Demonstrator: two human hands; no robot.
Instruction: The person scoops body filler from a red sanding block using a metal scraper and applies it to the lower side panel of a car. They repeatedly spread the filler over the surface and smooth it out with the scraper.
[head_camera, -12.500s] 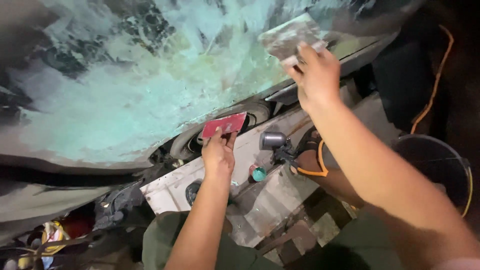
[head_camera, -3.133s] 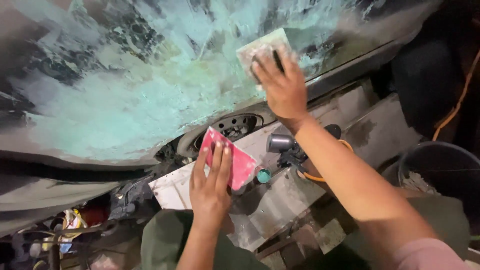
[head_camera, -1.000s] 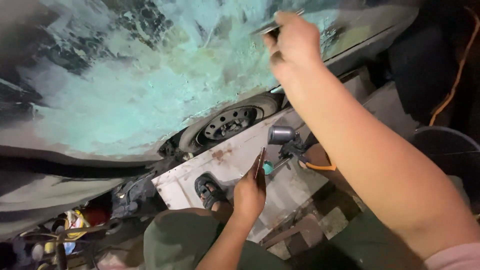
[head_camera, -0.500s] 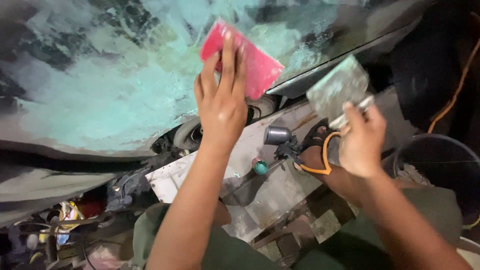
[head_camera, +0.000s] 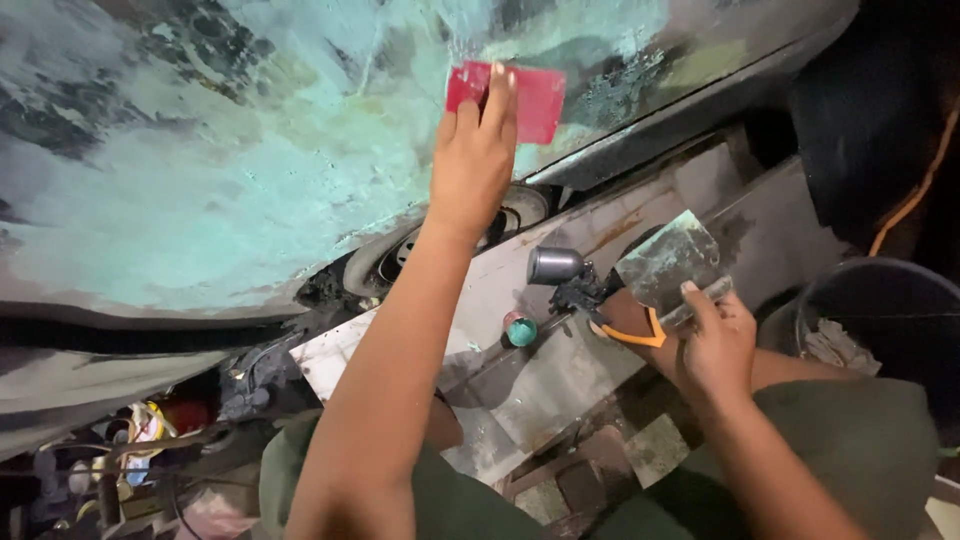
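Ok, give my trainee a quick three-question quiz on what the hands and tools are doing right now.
1. True or false: the left hand presses the red spreader flat against the green-smeared car panel.
2. What does the right hand hold?
A. a spray gun
B. a flat metal plate smeared with green filler
C. a roll of tape
3. Fill in: the small spray gun lies below the panel, between the two ____.

Key
1. True.
2. B; the metal plate is held away from the panel.
3. Forearms; neither hand touches the spray gun.
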